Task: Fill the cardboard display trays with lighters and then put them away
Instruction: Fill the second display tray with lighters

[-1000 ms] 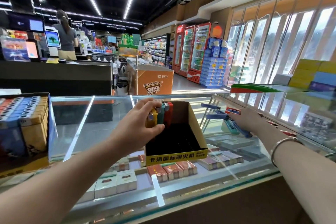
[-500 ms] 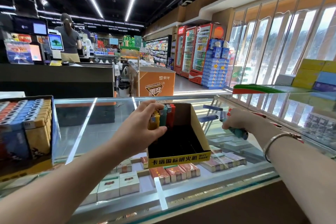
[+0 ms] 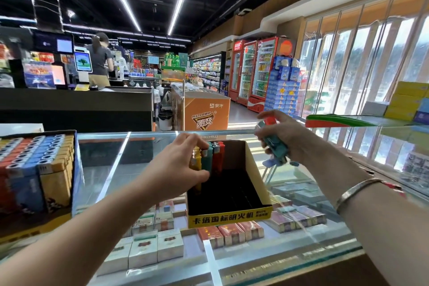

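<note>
Inside tray [image 3: 257, 170], left hand [image 3: 178, 167] grips lighters [image 3: 210, 158].

Tray: I see the cardboard display tray [image 3: 228, 215] on the glass counter [image 3: 102, 169], centre.
Lighters: upright lighters [image 3: 210, 160] in its far-left corner.
Left hand [image 3: 178, 167]: on those lighters.
Right hand [image 3: 282, 139]: right of the tray, above the glass, holding a bunch of lighters [image 3: 274, 144].
Full tray [image 3: 34, 169]: far left on the counter.

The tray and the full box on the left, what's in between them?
In the head view, the left hand and forearm cross between the full box and the tray; beyond them is bare glass counter.
</note>
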The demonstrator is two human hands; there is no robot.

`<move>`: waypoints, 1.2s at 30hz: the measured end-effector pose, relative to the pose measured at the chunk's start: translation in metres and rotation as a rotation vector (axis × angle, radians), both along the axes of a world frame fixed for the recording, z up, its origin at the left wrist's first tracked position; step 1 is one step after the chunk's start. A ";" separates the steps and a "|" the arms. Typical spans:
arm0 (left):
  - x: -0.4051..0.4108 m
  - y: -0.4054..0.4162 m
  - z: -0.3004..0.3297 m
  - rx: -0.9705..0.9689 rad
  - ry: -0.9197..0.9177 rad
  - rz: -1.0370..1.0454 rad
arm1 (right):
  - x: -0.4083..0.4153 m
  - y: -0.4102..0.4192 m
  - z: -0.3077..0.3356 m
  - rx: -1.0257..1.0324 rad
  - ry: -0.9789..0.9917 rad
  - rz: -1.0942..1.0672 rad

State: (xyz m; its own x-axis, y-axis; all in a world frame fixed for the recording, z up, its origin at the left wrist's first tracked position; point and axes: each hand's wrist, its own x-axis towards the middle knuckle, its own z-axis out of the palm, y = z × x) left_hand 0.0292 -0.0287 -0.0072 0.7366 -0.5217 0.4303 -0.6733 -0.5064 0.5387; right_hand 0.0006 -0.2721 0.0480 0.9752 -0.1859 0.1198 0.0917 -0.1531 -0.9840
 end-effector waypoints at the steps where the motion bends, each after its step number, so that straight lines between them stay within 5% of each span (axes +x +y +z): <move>1: 0.000 0.002 0.002 0.024 0.005 0.002 | 0.002 0.011 0.002 0.058 -0.046 0.024; 13: 0.003 0.012 0.014 0.124 0.077 -0.029 | 0.025 0.076 -0.014 0.450 -0.223 0.278; 21: -0.018 0.003 0.018 0.093 -0.510 0.042 | 0.018 0.082 -0.025 0.576 -0.184 0.205; 25: -0.023 -0.003 0.013 0.129 -0.617 -0.001 | 0.017 0.090 -0.028 0.520 -0.178 0.191; 29: -0.025 -0.004 0.013 0.065 -0.519 0.009 | 0.014 0.095 -0.027 0.463 -0.248 0.182; 36: -0.021 -0.006 0.015 -0.308 -0.041 0.048 | 0.007 0.106 -0.030 0.015 -0.475 0.120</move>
